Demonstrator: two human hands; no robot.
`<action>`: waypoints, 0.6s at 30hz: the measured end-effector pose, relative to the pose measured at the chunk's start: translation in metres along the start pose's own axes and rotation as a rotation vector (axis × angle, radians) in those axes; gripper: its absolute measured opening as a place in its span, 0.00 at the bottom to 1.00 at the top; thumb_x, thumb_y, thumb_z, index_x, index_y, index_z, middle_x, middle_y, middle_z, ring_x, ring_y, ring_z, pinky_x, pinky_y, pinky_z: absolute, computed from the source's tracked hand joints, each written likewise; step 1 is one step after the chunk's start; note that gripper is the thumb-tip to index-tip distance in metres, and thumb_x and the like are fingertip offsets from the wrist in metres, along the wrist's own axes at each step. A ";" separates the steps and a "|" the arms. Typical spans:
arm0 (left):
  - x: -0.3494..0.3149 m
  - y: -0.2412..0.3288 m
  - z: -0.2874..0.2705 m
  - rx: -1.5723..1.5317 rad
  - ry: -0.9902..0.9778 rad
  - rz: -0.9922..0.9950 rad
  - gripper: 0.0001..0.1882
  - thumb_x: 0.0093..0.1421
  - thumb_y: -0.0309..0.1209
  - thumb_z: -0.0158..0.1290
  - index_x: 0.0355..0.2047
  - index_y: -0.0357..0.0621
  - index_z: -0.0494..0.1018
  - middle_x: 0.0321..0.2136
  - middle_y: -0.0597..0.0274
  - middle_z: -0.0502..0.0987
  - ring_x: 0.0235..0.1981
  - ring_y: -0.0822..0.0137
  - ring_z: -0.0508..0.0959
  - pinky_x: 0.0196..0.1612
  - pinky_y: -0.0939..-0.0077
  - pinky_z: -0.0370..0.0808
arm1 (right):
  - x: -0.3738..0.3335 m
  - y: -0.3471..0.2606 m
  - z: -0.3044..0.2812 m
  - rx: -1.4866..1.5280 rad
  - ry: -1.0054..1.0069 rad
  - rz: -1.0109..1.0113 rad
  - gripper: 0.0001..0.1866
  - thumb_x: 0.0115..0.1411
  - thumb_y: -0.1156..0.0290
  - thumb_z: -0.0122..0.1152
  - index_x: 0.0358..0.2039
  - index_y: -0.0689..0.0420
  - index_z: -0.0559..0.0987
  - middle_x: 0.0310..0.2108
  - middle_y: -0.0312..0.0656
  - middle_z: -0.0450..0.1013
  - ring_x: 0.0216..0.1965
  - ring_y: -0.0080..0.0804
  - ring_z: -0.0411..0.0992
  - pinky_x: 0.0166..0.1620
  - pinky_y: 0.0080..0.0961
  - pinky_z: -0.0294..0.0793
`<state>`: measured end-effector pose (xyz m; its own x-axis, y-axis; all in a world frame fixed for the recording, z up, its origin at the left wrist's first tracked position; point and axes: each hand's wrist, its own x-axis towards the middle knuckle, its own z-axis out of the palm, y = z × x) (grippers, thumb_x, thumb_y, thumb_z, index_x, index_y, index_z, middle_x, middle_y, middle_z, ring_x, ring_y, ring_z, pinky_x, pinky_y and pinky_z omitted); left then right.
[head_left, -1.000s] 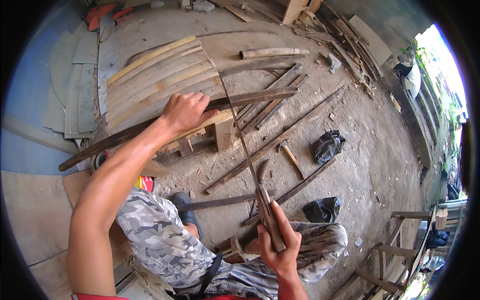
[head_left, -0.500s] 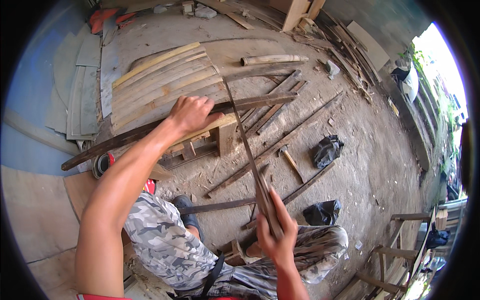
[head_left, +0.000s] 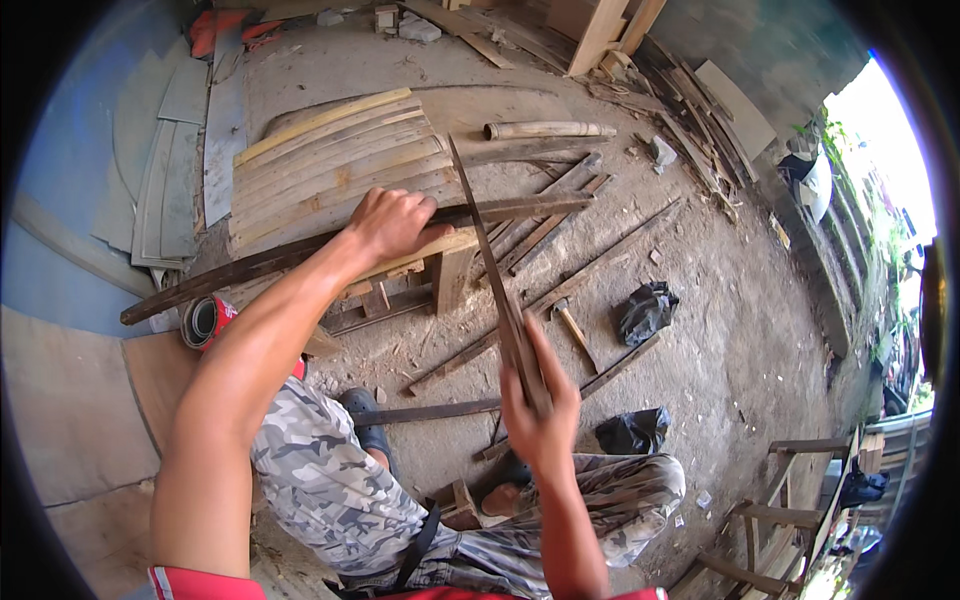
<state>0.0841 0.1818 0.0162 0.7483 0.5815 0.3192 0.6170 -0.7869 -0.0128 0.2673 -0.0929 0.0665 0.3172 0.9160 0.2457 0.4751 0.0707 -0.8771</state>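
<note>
Saw (head_left: pixel 494 265) crosses plank (head_left: pixel 535 206); 2 black bags (head_left: pixel 646 312) nearby.

A beam (head_left: pixel 540 206) lay across the near part of the bench (head_left: pixel 330 165), the left hand (head_left: pixel 392 222) on it, the saw (head_left: pixel 490 265) to that hand's right. On the floor (head_left: pixel 740 330), a hammer (head_left: pixel 576 335) lay left of a bag (head_left: pixel 645 312).

One left hand (head_left: pixel 392 222) and one right hand (head_left: pixel 542 408) make two. With them appear one handsaw (head_left: pixel 495 275), one long dark beam (head_left: pixel 235 272) under the left hand, one hammer (head_left: pixel 578 338), two black plastic bags (head_left: pixel 645 312) near that hammer, one bamboo pole (head_left: pixel 550 131), one slatted wooden panel (head_left: pixel 340 165) and two dark clogs (head_left: pixel 370 422).
</note>
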 end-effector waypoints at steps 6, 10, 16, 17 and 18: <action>0.004 0.008 0.010 0.032 0.036 0.043 0.37 0.68 0.63 0.42 0.25 0.39 0.77 0.20 0.53 0.80 0.20 0.61 0.82 0.20 0.64 0.80 | -0.060 -0.004 -0.036 -0.004 -0.020 0.060 0.31 0.56 0.81 0.60 0.63 0.60 0.72 0.46 0.53 0.81 0.45 0.32 0.82 0.47 0.24 0.78; 0.011 0.012 -0.001 0.104 0.022 0.053 0.36 0.68 0.63 0.43 0.27 0.39 0.78 0.24 0.50 0.82 0.23 0.59 0.83 0.22 0.63 0.81 | 0.065 0.020 0.023 0.045 0.020 -0.023 0.30 0.57 0.76 0.60 0.63 0.56 0.72 0.45 0.59 0.79 0.48 0.49 0.80 0.49 0.32 0.78; 0.000 -0.007 0.015 0.037 0.090 0.030 0.36 0.69 0.62 0.40 0.30 0.39 0.78 0.23 0.50 0.82 0.24 0.59 0.84 0.23 0.62 0.82 | 0.031 0.019 0.024 0.003 0.073 -0.151 0.33 0.56 0.79 0.59 0.64 0.54 0.71 0.47 0.57 0.79 0.47 0.48 0.80 0.47 0.33 0.78; 0.000 -0.008 0.013 0.049 0.053 0.018 0.36 0.69 0.62 0.39 0.30 0.40 0.78 0.22 0.51 0.81 0.24 0.59 0.84 0.23 0.62 0.82 | 0.002 0.002 0.005 0.005 -0.024 0.025 0.34 0.55 0.80 0.59 0.65 0.55 0.70 0.48 0.56 0.79 0.47 0.43 0.81 0.45 0.29 0.79; 0.008 0.004 0.009 0.046 0.022 0.020 0.36 0.69 0.62 0.38 0.29 0.40 0.78 0.21 0.51 0.81 0.23 0.59 0.84 0.23 0.61 0.82 | -0.026 0.005 -0.013 -0.064 0.001 -0.035 0.35 0.54 0.81 0.58 0.65 0.57 0.70 0.48 0.55 0.79 0.45 0.37 0.82 0.44 0.25 0.78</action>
<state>0.0948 0.1846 0.0102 0.7554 0.5607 0.3390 0.6129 -0.7877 -0.0629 0.2725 -0.1213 0.0608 0.3006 0.9128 0.2764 0.5373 0.0774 -0.8399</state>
